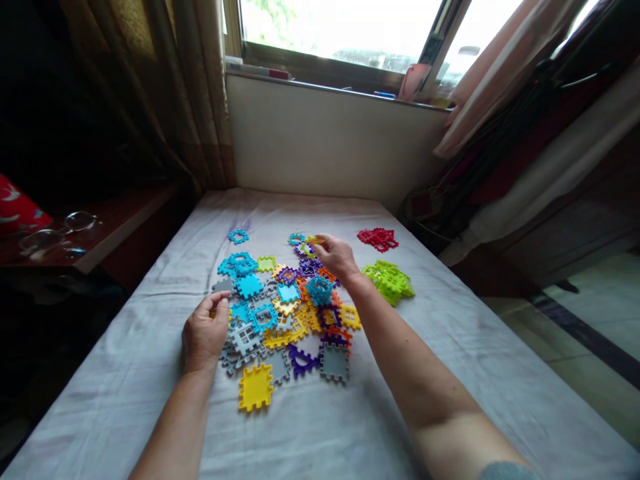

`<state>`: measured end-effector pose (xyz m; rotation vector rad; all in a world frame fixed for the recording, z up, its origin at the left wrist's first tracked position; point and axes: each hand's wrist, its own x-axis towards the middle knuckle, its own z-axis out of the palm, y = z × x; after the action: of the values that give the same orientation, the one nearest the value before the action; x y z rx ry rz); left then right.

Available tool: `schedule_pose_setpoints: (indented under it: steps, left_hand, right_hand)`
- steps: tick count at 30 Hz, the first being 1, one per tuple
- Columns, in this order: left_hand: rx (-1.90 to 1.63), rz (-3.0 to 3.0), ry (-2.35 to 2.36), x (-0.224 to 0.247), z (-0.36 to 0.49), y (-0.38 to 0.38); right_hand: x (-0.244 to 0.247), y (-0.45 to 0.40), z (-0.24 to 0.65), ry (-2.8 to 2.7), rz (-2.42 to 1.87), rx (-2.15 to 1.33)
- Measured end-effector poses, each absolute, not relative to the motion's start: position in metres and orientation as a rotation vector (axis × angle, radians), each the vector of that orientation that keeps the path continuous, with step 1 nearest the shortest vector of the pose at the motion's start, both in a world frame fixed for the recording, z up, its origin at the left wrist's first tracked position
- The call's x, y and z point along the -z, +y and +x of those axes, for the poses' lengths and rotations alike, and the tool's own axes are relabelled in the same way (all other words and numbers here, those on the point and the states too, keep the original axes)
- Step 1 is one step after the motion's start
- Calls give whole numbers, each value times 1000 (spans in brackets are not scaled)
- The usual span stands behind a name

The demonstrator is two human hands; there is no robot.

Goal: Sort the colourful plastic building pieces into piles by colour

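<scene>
A mixed heap of toothed plastic building tiles lies on the sheet, in blue, grey, purple, orange and yellow. My right hand [336, 256] reaches over its far side, thumb and fingers pinched on a yellow tile [314, 240]. By the heap's left edge, my left hand [205, 333] is curled closed; yellow toothed edges show between and beside its fingers, the rest hidden by the hand. Blue tiles [238, 265] and a grey tile [223, 285] lie just beyond it. Nearer me are a flat yellow tile [256, 388], a purple triangular tile [303, 361] and a grey square tile [334, 363].
Right of my right forearm sit a lime green pile [389, 281] and, farther back, a red pile [378, 239]. One blue tile [239, 237] lies apart at the back left. Eyeglasses [80, 221] rest on a side table at left. A window sill closes the far end.
</scene>
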<state>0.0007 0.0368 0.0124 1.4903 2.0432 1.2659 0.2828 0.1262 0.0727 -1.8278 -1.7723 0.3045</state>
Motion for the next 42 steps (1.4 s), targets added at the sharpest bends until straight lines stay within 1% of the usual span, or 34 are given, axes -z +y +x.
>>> schedule_pose_setpoints:
  steps: [2, 6, 8, 10, 12, 15, 17, 19, 22, 26, 29, 33, 37, 42]
  left_hand:
    - [-1273, 1482, 2045, -13, 1, 37]
    - [-1270, 1491, 2044, -12, 1, 38]
    - [-1255, 1482, 2053, -12, 0, 39]
    - [-1236, 1463, 2069, -11, 0, 40]
    - [-1221, 1449, 2089, -12, 1, 40]
    - [-1210, 1446, 2098, -12, 1, 40]
    - [-1207, 1444, 2098, -13, 1, 39]
    - [-1208, 1441, 2099, -14, 1, 39]
    - [-1216, 1437, 2083, -14, 2, 39]
    - [-1249, 1444, 2045, -12, 2, 38]
    - [-1270, 1455, 2033, -10, 1, 39]
    - [-1280, 1460, 2032, -9, 1, 39]
    - [-1296, 1460, 2011, -10, 2, 38]
    - [-1299, 1464, 2013, -12, 2, 37]
  right_hand:
    - [-68, 111, 328, -1551, -1809, -386]
    - [-52, 81, 412, -1135, -1852, -370]
    - [-44, 70, 439, -1020, -1883, -416]
    - [-37, 62, 454, -1016, -1925, -424]
    - [-35, 56, 459, -1091, -2026, -333]
    - [-41, 47, 457, -1177, -2228, -18]
    - [-48, 45, 450, -1197, -2291, 147]
    - [-55, 48, 437, -1259, -2279, 185]
    - [-62, 62, 399, -1469, -2161, 135]
    - [-63, 89, 320, -1885, -1944, -19]
    - [-61, 111, 262, -2155, -1746, -72]
    - [-61, 137, 209, -2415, -1697, -136]
    - [-61, 153, 184, -2596, -1756, -118]
    - [-62, 157, 179, -2661, -1739, -4]
